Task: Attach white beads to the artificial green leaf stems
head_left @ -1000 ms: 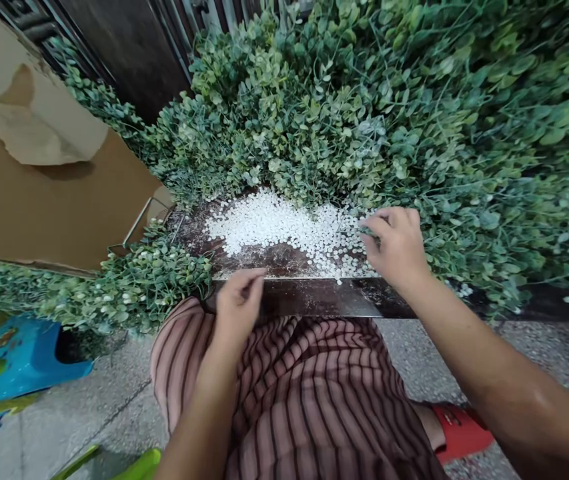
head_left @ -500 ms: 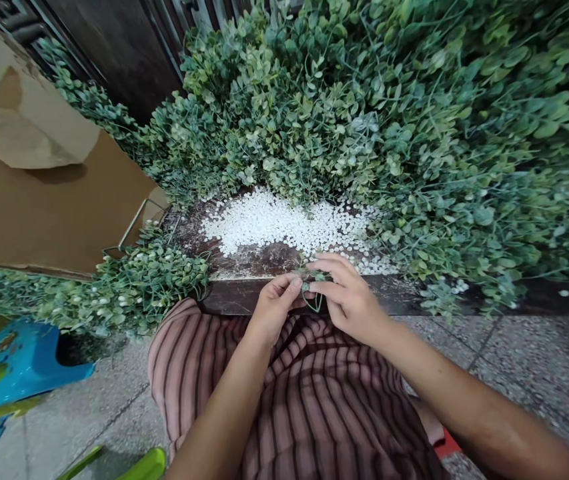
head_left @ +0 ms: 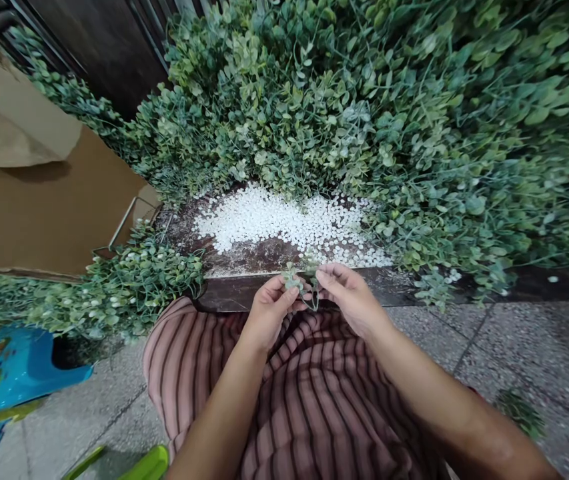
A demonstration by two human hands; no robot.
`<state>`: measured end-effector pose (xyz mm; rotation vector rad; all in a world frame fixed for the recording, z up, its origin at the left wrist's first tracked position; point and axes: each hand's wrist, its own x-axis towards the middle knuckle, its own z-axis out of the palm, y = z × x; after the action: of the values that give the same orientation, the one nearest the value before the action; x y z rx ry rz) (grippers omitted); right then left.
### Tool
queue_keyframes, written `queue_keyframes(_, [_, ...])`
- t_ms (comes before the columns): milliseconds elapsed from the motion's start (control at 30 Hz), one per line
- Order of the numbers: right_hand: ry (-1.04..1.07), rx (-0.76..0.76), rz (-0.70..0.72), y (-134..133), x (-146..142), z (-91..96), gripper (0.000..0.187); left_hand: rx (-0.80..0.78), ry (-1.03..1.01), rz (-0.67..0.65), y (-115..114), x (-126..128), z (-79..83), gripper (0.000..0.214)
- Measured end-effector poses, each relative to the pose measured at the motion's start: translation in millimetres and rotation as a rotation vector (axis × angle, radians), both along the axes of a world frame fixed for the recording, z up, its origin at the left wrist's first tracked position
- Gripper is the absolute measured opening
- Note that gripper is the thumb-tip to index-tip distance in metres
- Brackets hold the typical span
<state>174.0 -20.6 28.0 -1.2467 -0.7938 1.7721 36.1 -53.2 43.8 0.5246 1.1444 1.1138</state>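
Both of my hands meet over my lap at the front edge of a dark table. My left hand and my right hand each pinch a small green leafy sprig between thumb and fingers. Just beyond them a heap of small white beads lies spread on the table top. A big mound of green artificial foliage rises behind and to the right of the beads.
More foliage with white buds is piled at the table's left end. A brown cardboard sheet lies at the left. A blue plastic stool and a green plastic piece stand on the speckled floor. A loose sprig lies at the lower right.
My right hand left the foliage beside the beads and came back to the table's front edge with a sprig. My left hand rose to meet it, and both now pinch the sprig.
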Motion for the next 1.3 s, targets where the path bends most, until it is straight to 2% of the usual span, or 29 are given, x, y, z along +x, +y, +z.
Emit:
queue_keyframes(133, [-0.014,0.094,0.021,5.9,0.6,1.7,0.032,-0.017,0.029,-0.033,-1.9,4.1,-7.0,0.029])
queue_keyframes(267, [-0.029,0.120,0.067,6.7,1.6,0.2,0.027,-0.010,0.049,-0.018,-2.3,10.2,-12.9,0.030])
queue_keyframes(533, [-0.184,0.232,-0.006,4.4,-1.6,-11.3,0.021,0.016,0.112,-0.040,-2.8,27.7,-16.9,0.041])
queue_keyframes(700, [-0.233,0.267,-0.044,2.5,-3.1,-14.6,0.025,-0.041,0.140,0.011,-2.9,29.1,-17.5,0.032])
queue_keyframes(833, [-0.242,0.252,-0.065,1.5,-4.5,-14.1,0.028,-0.052,0.138,0.018,-2.8,29.3,-15.8,0.032])
queue_keyframes(967, [-0.095,0.151,-0.037,-0.8,-3.4,-10.2,0.030,-0.074,0.115,0.039,-2.6,29.0,-15.5,0.033])
queue_keyframes(1100, [-0.023,0.087,-0.049,-2.4,0.8,-5.0,0.037,-0.110,0.104,-0.005,-3.6,26.5,-16.9,0.034])
queue_keyframes(1200, [-0.019,0.096,-0.022,-2.0,2.2,-0.8,0.040,-0.078,0.129,0.012,-3.9,24.7,-18.4,0.030])
queue_keyframes(1300, [-0.063,0.154,0.081,-1.3,1.5,1.2,0.037,-0.009,0.219,0.016,-3.3,23.0,-19.4,0.026])
